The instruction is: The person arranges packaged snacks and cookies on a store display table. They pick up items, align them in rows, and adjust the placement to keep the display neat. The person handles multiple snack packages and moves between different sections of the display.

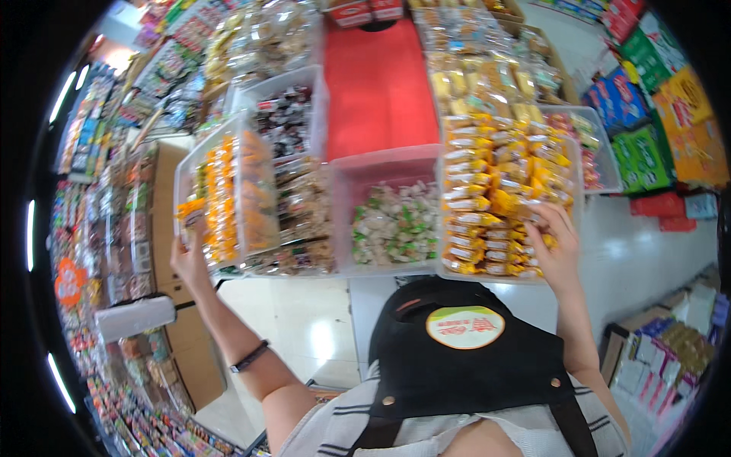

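My left hand (191,257) holds a small packet with an orange and yellow wrapper (191,211) at the outer side of a clear plastic bin (181,171), which holds a column of orange-wrapped packets (221,200). At the right, my right hand (554,240) is over a clear bin of yellow-wrapped snacks (468,194) stacked in rows. Its thumb and forefinger pinch toward the packets; whether one is between them I cannot tell. Between the hands stand a bin of green and white wrapped sweets (394,225) and brown packaged snacks (305,200).
A red panel (377,91) lies beyond the middle bin. Dark-wrapped sweets (285,120) fill a bin at the left, and bagged pastries (480,74) lie at the back right. Store shelves line the left side. A box of packages (657,354) stands at the lower right.
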A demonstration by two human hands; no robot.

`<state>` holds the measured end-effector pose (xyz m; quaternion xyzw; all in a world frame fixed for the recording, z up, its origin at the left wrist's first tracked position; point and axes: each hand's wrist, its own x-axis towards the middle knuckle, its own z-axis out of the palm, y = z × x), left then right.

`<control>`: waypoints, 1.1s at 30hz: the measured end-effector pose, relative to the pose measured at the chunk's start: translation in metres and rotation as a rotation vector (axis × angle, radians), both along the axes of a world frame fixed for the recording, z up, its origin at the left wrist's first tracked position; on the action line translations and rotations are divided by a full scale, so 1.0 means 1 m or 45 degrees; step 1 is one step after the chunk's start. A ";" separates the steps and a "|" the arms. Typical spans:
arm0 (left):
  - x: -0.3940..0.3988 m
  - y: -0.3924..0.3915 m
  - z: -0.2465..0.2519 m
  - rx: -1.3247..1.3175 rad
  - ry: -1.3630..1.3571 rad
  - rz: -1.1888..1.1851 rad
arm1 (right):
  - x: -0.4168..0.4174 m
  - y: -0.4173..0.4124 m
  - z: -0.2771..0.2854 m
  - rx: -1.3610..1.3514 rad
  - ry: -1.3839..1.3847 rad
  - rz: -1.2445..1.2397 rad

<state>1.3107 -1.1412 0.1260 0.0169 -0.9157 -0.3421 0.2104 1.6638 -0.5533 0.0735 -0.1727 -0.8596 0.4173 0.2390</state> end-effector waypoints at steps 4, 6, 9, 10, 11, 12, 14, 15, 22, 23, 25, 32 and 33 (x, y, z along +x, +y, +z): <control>-0.032 -0.016 -0.016 0.110 -0.562 0.059 | 0.007 0.023 0.017 0.045 0.089 -0.172; -0.046 -0.053 -0.027 0.123 -0.515 0.036 | 0.013 0.042 0.020 0.052 0.088 -0.219; -0.042 -0.038 -0.023 -0.025 -0.381 -0.087 | 0.025 0.054 0.029 0.018 0.012 -0.250; -0.046 -0.056 -0.023 -0.146 -0.352 -0.038 | 0.025 0.057 0.030 -0.016 -0.015 -0.228; -0.037 -0.023 -0.013 -0.469 -0.142 0.101 | 0.028 0.059 0.028 -0.039 -0.044 -0.214; -0.026 0.012 -0.001 -0.774 0.057 0.308 | 0.030 0.061 0.024 0.053 -0.055 -0.199; 0.027 0.091 0.039 -0.582 0.330 0.065 | 0.025 0.060 0.015 0.219 -0.061 -0.130; 0.052 0.133 0.041 -0.425 0.496 -0.262 | 0.018 0.057 0.023 0.316 -0.073 -0.040; 0.189 0.360 -0.045 -0.074 0.192 -1.376 | -0.012 0.053 0.014 0.495 -0.099 0.109; 0.190 0.366 -0.056 -0.102 0.196 -1.409 | -0.014 0.053 0.014 0.476 -0.104 0.127; 0.187 0.377 -0.073 -0.155 0.196 -1.483 | -0.014 0.051 0.012 0.439 -0.122 0.157; 0.173 0.386 -0.074 -0.141 0.171 -1.518 | -0.015 0.044 -0.005 0.107 -0.225 0.187; 0.173 0.384 -0.068 -0.145 0.166 -1.498 | -0.015 0.046 -0.005 0.045 -0.216 0.200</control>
